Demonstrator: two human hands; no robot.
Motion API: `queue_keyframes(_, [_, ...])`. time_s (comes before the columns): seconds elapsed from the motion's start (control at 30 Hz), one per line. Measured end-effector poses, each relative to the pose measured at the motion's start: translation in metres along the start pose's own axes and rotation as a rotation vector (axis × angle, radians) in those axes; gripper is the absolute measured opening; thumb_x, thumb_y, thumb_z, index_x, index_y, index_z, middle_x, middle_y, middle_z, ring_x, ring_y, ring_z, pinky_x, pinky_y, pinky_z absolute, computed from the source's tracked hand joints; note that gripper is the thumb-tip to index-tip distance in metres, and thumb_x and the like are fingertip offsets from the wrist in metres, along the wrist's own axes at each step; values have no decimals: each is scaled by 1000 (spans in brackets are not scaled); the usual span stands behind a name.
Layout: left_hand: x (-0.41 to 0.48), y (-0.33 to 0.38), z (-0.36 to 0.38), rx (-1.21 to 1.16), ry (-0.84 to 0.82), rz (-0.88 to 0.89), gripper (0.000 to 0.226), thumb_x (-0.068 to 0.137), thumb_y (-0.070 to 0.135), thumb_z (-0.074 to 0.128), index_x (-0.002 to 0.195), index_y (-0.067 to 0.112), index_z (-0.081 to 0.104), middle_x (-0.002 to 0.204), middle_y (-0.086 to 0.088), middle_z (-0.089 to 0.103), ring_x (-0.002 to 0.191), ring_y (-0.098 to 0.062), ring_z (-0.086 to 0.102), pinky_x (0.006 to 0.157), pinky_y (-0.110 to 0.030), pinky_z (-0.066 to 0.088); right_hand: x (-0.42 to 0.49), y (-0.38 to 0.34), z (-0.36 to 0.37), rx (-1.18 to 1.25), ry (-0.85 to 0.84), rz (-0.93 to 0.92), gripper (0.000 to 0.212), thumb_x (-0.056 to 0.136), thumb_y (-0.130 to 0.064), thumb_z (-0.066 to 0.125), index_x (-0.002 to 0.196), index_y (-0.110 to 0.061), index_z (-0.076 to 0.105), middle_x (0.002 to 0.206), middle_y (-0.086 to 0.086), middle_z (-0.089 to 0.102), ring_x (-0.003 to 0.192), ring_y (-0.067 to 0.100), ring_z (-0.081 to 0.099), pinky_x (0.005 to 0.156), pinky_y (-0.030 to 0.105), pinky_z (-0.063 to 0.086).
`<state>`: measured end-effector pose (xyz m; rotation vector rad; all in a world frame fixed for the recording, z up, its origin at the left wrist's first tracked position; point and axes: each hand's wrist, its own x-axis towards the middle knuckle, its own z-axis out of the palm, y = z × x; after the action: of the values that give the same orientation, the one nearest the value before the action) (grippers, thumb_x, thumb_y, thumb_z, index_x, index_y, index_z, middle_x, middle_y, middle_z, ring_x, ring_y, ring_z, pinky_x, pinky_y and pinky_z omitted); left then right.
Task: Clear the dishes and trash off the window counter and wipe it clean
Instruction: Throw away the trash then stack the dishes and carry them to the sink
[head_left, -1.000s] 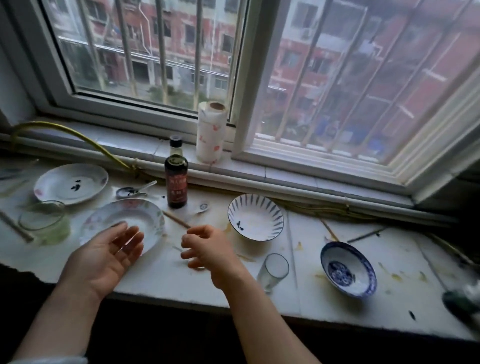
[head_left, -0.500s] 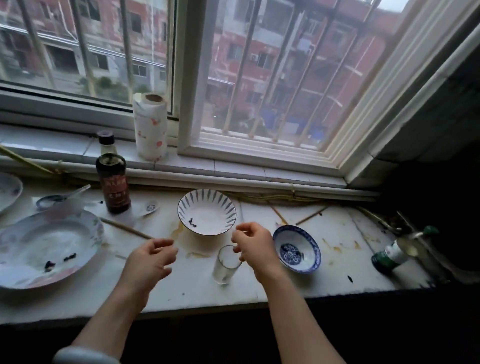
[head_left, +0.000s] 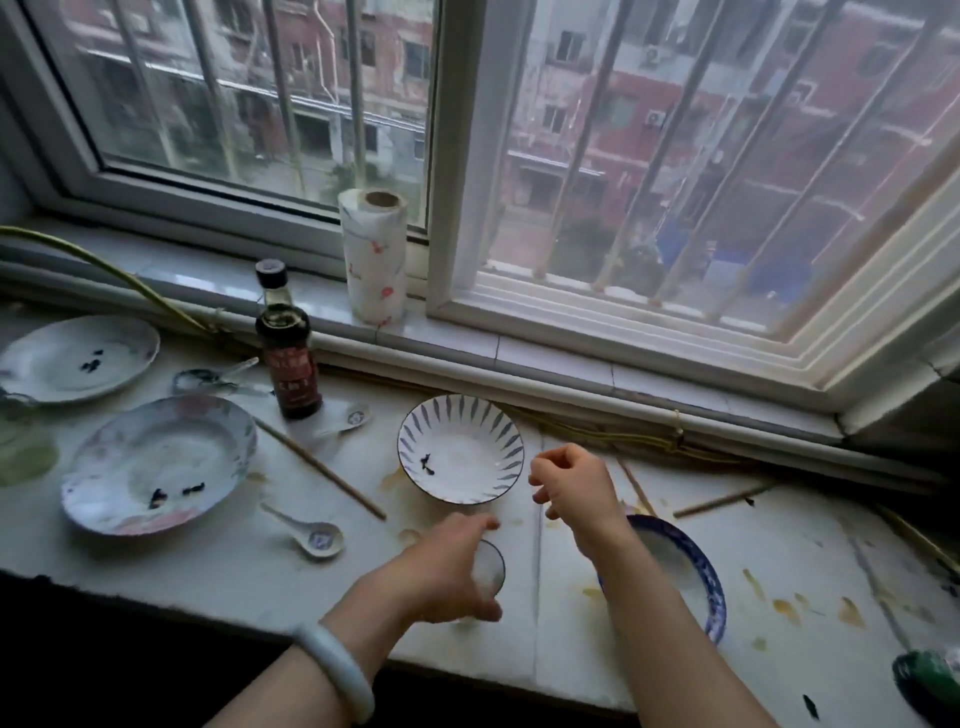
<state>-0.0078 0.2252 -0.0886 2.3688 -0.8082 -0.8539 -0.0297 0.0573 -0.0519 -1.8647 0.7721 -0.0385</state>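
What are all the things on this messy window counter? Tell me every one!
plates: two, white with flowers, left side
striped bowl: one, white and dark, middle
blue bowl: one, blue and white, partly behind the right forearm
glass: one, clear, near the front edge
spoons: three, white, between the plates and the striped bowl
chopsticks: three seen, tan, scattered
dark bottle: one, brown-black, at the back
paper roll: one, white with red flowers, on the sill
hose: one, yellow-green, back left
green bottle: one, blurred, bottom right corner
counter: one, white, stained
left hand: curled round the glass
right hand: loosely curled, holding nothing
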Motion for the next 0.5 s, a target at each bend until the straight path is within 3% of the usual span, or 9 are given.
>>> queue_keyframes(0.17, [0, -1, 11, 131, 21, -36, 72, 76, 28, 72, 139, 30, 37, 137, 1, 43, 123, -24, 48, 98, -31, 42, 15, -18, 35, -70, -141, -95, 8, 90, -12, 54, 94, -10, 61, 82, 8, 66, 64, 15, 59, 53, 26, 44])
queue_keyframes(0.33, [-15, -13, -5, 20, 165, -96, 67, 76, 28, 71, 136, 26, 42, 134, -1, 50, 122, -23, 49, 97, -30, 43, 20, -36, 73, -111, -263, -169, 8, 87, -8, 55, 90, -7, 63, 78, 9, 68, 57, 15, 58, 48, 25, 41])
queue_keyframes(0.5, [-57, -51, -45, -155, 335, -192, 67, 74, 34, 72, 135, 29, 44, 129, 4, 53, 116, -13, 52, 97, -26, 45, 24, -49, 127, -242, -385, -289, 6, 86, -13, 58, 87, -13, 64, 80, 7, 69, 59, 15, 63, 51, 27, 46])
